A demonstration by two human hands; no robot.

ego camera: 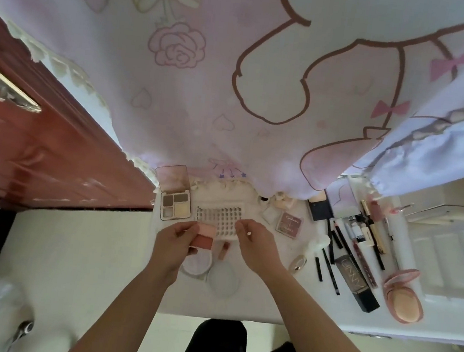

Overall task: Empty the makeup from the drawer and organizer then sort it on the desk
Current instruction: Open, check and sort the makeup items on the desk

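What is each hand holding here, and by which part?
The left hand grips the pink compact by its left edge. The right hand is at the right edge of the tray; a hold cannot be told.

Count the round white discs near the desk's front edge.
2: one disc partly under the left hand, the other just right of it. More may be hidden.

A pink-and-white cartoon-print curtain (207,85) with lace trim hangs behind the white worktop (267,306). At left stands a glossy reddish-brown door (52,153) with a brass-coloured handle (8,84). The floor (68,258) is pale. White panelled furniture (449,255) adjoins at right. The light is soft daylight.
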